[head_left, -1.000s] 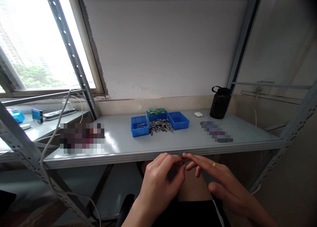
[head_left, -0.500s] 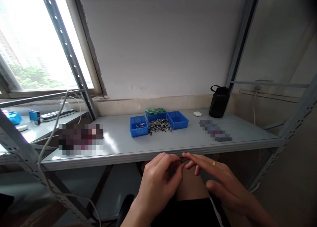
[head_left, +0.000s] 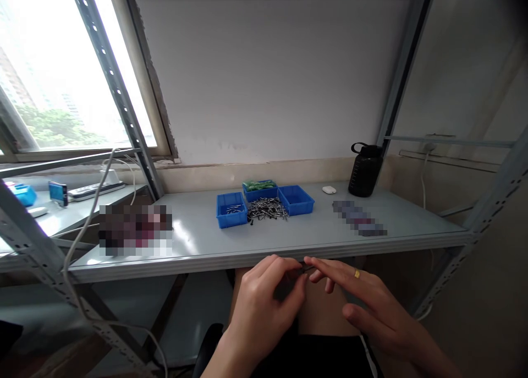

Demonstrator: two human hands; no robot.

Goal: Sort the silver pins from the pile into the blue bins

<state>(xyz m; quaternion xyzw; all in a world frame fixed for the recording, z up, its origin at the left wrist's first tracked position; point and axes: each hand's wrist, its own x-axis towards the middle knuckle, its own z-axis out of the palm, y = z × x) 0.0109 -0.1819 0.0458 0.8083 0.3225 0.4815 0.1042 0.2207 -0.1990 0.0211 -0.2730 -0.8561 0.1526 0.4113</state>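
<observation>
My left hand (head_left: 270, 298) is closed, with thumb and forefinger pinching a thin dark screw (head_left: 307, 267) in front of the table edge. Most of the screw is hidden by the fingertips. My right hand (head_left: 367, 292), a gold ring on one finger, is stretched out with its thumb apart. Its fingertips lie beside or against the free end of the screw; I cannot tell if they touch. On the table beyond sits a pile of dark and silver screws (head_left: 267, 208) between blue bins. The left blue bin (head_left: 231, 219) holds a few silver screws.
The back blue bin (head_left: 259, 192) contains green packets, and the right blue bin (head_left: 296, 201) adjoins the pile. A white earphone case (head_left: 329, 190) and a black bottle (head_left: 365, 171) stand at the right. Blurred-out items lie at both sides. Metal posts frame the table (head_left: 198, 240).
Both hands hold nearly the same pose over the lap. The legs beneath have shifted slightly, showing more of the thighs. The things on the table have not moved.
</observation>
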